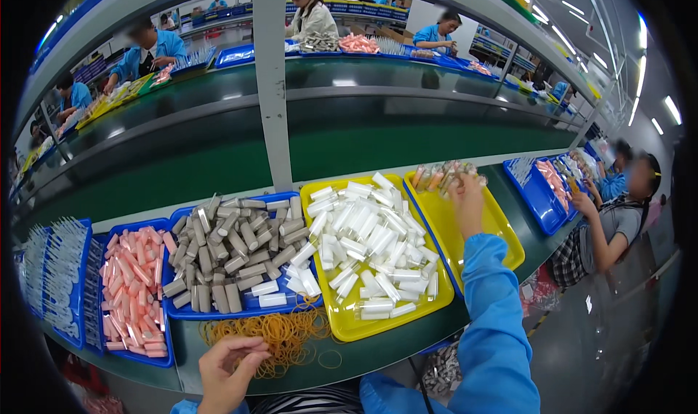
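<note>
My right hand (467, 196) reaches to the far end of the right yellow tray (502, 228), its fingers closed on one of the banded bundles of small tubes (436, 177) lying there. The fingers partly hide that bundle. At the near table edge, my left hand (231, 363) is beside a loose heap of tan rubber bands (287, 334). Its thumb and fingertips come together in a loose pinch; I cannot make out what is between them. A larger yellow tray (349, 332) full of white capped tubes (374, 232) stands between my hands.
Leftward stand blue trays of grey tubes (225, 247), pink tubes (134, 283) and thin clear-and-white pieces (62, 276). A white post (271, 86) rises behind them. A co-worker (611, 217) sits at the right beside another blue tray (542, 196). Several people work across the green table.
</note>
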Demonstrator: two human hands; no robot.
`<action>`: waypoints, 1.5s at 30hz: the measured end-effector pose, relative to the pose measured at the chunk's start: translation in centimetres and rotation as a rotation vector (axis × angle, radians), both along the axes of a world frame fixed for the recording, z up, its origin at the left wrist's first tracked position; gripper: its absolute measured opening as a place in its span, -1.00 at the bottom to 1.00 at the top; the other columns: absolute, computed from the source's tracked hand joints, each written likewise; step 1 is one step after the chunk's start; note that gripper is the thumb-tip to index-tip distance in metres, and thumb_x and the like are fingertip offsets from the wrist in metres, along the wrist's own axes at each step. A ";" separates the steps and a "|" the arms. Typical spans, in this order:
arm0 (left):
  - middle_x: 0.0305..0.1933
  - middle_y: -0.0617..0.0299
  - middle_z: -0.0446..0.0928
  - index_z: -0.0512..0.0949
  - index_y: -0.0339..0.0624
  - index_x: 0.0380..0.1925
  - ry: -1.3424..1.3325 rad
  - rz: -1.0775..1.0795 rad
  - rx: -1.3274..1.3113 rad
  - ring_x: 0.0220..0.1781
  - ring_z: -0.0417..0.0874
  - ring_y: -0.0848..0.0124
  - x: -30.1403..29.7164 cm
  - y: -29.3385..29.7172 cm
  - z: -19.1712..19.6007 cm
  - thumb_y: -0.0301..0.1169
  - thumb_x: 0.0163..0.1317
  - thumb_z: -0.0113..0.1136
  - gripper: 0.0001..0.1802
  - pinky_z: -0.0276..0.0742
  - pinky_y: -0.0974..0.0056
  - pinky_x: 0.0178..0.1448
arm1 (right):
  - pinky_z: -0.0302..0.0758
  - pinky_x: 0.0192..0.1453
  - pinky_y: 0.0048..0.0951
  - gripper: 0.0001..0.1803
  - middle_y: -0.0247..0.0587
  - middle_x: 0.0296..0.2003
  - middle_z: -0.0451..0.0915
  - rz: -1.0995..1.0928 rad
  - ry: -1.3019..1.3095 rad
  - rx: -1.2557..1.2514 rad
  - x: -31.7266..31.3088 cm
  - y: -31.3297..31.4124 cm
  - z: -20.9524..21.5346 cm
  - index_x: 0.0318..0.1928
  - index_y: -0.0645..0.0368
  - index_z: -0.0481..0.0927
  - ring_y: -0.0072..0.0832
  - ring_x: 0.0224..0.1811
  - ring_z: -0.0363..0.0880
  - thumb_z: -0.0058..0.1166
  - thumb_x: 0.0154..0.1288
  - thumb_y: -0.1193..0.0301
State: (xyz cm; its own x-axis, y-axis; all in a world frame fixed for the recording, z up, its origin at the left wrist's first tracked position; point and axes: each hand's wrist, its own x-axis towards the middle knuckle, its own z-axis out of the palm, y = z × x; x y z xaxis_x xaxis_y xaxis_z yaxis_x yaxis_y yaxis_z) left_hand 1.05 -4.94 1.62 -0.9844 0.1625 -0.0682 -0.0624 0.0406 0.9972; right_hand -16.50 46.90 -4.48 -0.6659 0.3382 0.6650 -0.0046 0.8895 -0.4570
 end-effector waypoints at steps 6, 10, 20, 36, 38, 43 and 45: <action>-0.25 0.15 0.65 0.56 -0.35 -0.05 -0.052 0.233 -0.113 -0.28 0.66 0.44 1.6 -3.7 0.4 -0.49 0.41 0.09 -0.80 0.57 0.38 -0.10 | 0.57 -0.06 -0.35 -0.68 -0.03 -0.16 0.59 -0.215 0.236 -0.312 0.5 2.7 0.4 0.00 0.32 0.53 -0.30 -0.17 0.63 0.18 0.24 0.49; -0.31 0.16 0.64 0.57 -0.32 -0.10 -0.371 -0.058 0.067 -0.26 0.65 0.44 3.2 -4.6 -0.7 -0.42 0.45 0.03 -0.80 0.55 0.38 -0.09 | 0.57 -0.02 -0.32 -0.65 -0.03 -0.20 0.65 -0.388 0.016 -0.372 -0.4 10.5 -3.9 0.00 0.36 0.53 -0.29 -0.18 0.65 0.19 0.22 0.49; 0.12 0.21 0.58 0.53 -0.14 0.14 -0.600 -0.931 -0.544 0.11 0.63 0.34 15.5 -21.8 -19.0 -0.26 0.40 -0.04 -0.61 0.53 0.20 0.18 | 0.47 -0.36 -0.52 -0.72 -0.28 -0.27 0.63 -0.191 0.155 -0.507 -1.8 18.0 -6.7 -0.02 0.25 0.63 -0.59 -0.39 0.51 0.11 0.27 0.46; -0.42 0.12 0.67 0.66 -0.21 -0.29 0.049 -0.322 -0.439 -0.38 0.72 0.27 3.8 -12.1 1.0 -0.41 0.32 0.17 -0.86 0.60 0.25 -0.26 | 0.39 -0.08 -0.23 -0.73 -0.24 -0.34 0.58 0.690 -0.486 0.585 9.0 -23.7 6.1 -0.21 0.09 0.61 -0.23 -0.18 0.51 0.17 -0.01 0.58; -0.40 0.12 0.67 0.67 -0.25 -0.26 0.207 -0.031 -0.484 -0.42 0.69 0.30 3.9 -14.4 1.4 -0.50 0.27 0.23 -0.91 0.56 0.29 -0.30 | 0.37 -0.08 -0.20 -0.71 -0.24 -0.36 0.55 0.713 -0.471 0.613 8.7 -24.1 4.6 -0.23 0.09 0.59 -0.24 -0.19 0.50 0.17 -0.06 0.59; -0.38 0.17 0.62 0.64 -0.30 -0.24 0.341 0.570 -0.713 -0.40 0.63 0.46 2.2 -21.0 1.3 -0.57 0.24 0.24 -0.90 0.46 0.38 -0.34 | 0.36 -0.02 -0.13 -0.59 -0.13 -0.24 0.53 0.674 -0.419 0.601 8.8 -25.1 5.6 -0.15 0.12 0.58 -0.13 -0.18 0.48 0.13 -0.13 0.62; -0.38 0.20 0.58 0.63 -0.25 -0.24 0.400 0.675 -0.775 -0.40 0.62 0.46 1.1 -23.8 0.2 -0.57 0.24 0.24 -0.90 0.46 0.36 -0.35 | 0.40 -0.08 -0.21 -0.57 -0.09 -0.23 0.51 0.659 -0.449 0.738 8.5 -23.9 4.3 -0.11 0.18 0.57 -0.15 -0.18 0.49 0.11 -0.11 0.67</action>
State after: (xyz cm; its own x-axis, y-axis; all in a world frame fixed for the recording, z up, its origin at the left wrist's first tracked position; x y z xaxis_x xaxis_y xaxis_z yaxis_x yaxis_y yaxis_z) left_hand 2.18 -28.75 1.81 -0.8283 -0.3661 0.4240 0.0144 0.7428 0.6694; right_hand -7.99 23.01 -0.19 -0.8031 -0.5581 0.2085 -0.5478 0.8294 0.1101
